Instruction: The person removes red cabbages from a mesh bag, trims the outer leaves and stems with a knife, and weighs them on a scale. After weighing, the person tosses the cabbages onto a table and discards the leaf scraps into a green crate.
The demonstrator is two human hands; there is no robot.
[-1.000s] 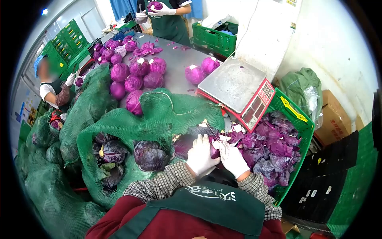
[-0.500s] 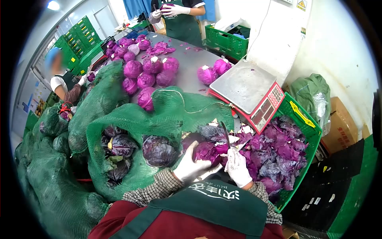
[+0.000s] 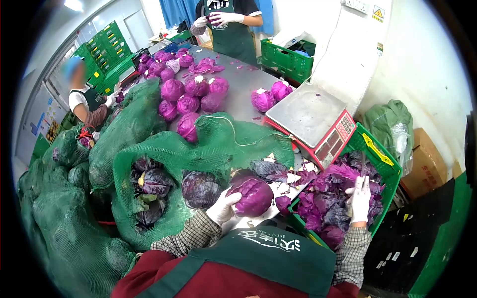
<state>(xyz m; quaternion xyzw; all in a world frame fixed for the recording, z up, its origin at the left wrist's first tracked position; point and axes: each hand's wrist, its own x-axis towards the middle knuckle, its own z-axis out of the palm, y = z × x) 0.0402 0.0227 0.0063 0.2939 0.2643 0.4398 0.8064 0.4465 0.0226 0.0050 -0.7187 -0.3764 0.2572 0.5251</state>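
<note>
My left hand (image 3: 223, 207), in a white glove, grips the left side of a purple cabbage (image 3: 252, 197) above the table's near edge. Over the green crate (image 3: 396, 185) on the right, my gloved right hand (image 3: 359, 201) is closed around a knife (image 3: 362, 164) whose blade points up and away. Loose purple leaves (image 3: 325, 201) fill that crate, right beside my right hand. A dark unpeeled cabbage (image 3: 200, 189) lies on the green net (image 3: 174, 208) left of my left hand.
A red scale (image 3: 310, 116) stands beyond the crate. Peeled cabbages (image 3: 187, 105) are grouped further back on the table. Stuffed net sacks (image 3: 64, 218) crowd the left. One person (image 3: 231, 30) stands across the table, another person (image 3: 87, 102) at the far left.
My right hand has moved right with the knife, from the cabbage to over the crate. The cabbage in my left hand shows more of its smooth round side. The view has shifted slightly.
</note>
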